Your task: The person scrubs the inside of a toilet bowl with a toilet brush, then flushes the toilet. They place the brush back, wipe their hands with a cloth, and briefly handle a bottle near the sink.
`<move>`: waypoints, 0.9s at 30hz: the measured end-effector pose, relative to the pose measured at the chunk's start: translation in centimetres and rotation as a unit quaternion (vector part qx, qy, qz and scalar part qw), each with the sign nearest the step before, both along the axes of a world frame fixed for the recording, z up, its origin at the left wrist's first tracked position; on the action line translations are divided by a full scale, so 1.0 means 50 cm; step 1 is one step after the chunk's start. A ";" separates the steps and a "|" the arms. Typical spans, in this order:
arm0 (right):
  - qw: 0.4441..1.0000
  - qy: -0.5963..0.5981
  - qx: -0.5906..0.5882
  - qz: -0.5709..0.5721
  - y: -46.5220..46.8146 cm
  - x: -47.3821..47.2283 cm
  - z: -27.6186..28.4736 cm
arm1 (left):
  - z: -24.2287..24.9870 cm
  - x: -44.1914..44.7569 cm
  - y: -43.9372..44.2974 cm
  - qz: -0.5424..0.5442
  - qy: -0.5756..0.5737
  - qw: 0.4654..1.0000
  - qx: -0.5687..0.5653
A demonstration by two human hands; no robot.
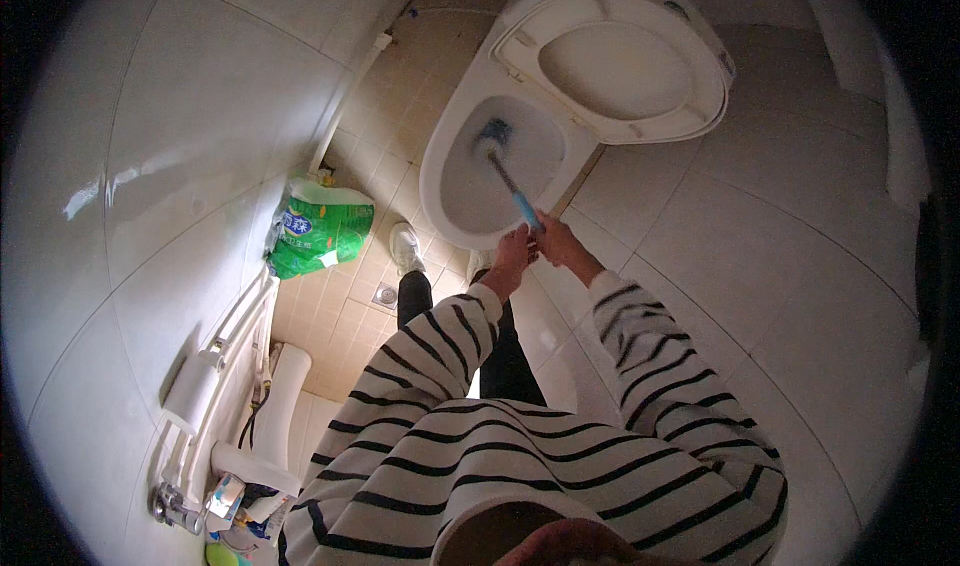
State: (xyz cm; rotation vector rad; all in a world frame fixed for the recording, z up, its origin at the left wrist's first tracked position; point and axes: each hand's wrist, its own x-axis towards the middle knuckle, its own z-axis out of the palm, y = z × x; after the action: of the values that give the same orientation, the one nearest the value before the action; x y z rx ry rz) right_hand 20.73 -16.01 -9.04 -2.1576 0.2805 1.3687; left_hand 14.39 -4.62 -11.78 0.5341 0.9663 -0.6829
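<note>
A toilet brush (517,191) with a light blue grip slants down into the white toilet bowl (439,164). Its dark blue head (496,132) is inside the bowl and looks slightly blurred. My right hand (561,240) is closed around the blue grip near its upper end. Right beside it, my left hand (513,257) curls its fingers at the end of the handle, against the right hand. Behind the bowl, the toilet seat and lid (622,70) are raised.
A green plastic pack of toilet paper (322,228) stands by the left wall. Nearby are a floor drain (385,296) and my shoe (406,247). Along the wall at lower left are a paper roll (193,392), a white basin or ledge (281,408) and several small items.
</note>
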 end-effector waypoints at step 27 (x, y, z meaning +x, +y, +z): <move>0.985 -0.157 -0.004 0.070 0.034 0.078 -0.181 | -0.057 0.086 0.036 -0.229 -0.186 0.929 0.221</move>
State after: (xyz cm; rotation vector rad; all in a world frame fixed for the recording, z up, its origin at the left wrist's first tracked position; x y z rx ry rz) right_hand 24.61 -14.33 -18.11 -2.3946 0.0135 1.0763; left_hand 18.69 -2.83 -14.64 1.2710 0.6319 -0.7419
